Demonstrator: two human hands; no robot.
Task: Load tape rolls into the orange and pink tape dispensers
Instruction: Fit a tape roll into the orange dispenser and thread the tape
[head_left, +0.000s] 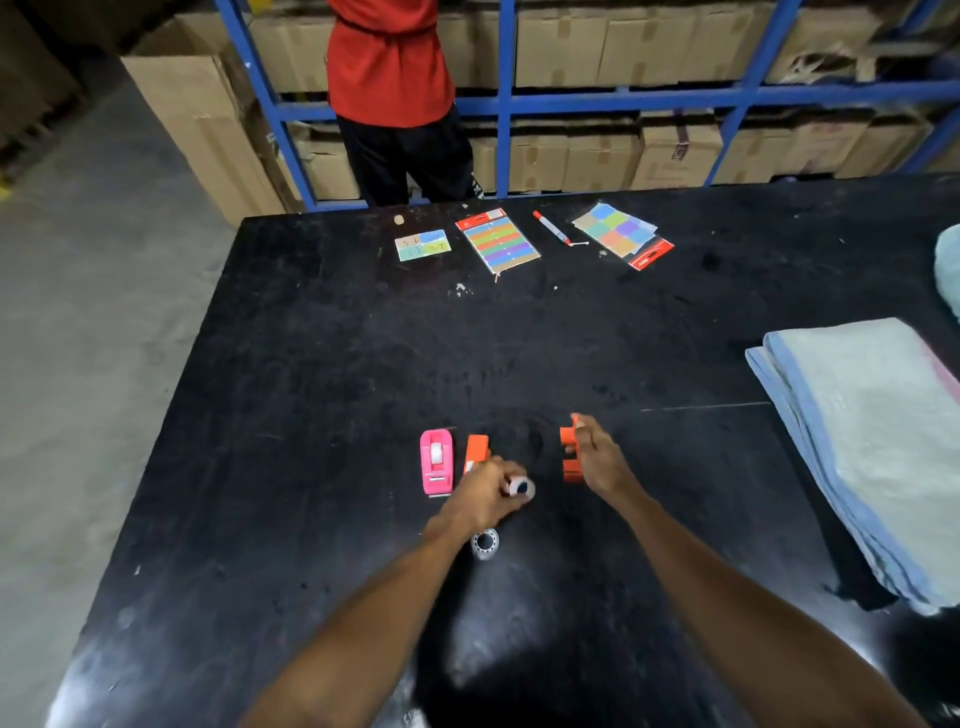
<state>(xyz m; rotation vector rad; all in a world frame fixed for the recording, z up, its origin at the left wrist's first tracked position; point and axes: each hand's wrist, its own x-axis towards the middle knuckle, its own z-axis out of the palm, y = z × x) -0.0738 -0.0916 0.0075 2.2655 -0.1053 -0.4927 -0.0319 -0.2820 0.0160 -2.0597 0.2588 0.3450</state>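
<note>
On the black table (322, 364) a pink tape dispenser (436, 461) lies with a tape roll inside it. Just right of it lies an orange dispenser (476, 451), partly covered by my left hand (485, 496). That hand is closed on a small clear tape roll (521, 488), blurred by motion. Another clear tape roll (485, 543) lies on the table under my left wrist. My right hand (600, 460) grips a second orange dispenser (571, 457), standing at its left side.
Folded grey-blue blankets (862, 447) lie at the right edge. Sticky-note packs (497, 240) (621, 234), a small card (422, 245) and a marker (551, 227) sit along the far edge. A person in a red shirt (389, 78) stands behind the table before blue shelving with cartons.
</note>
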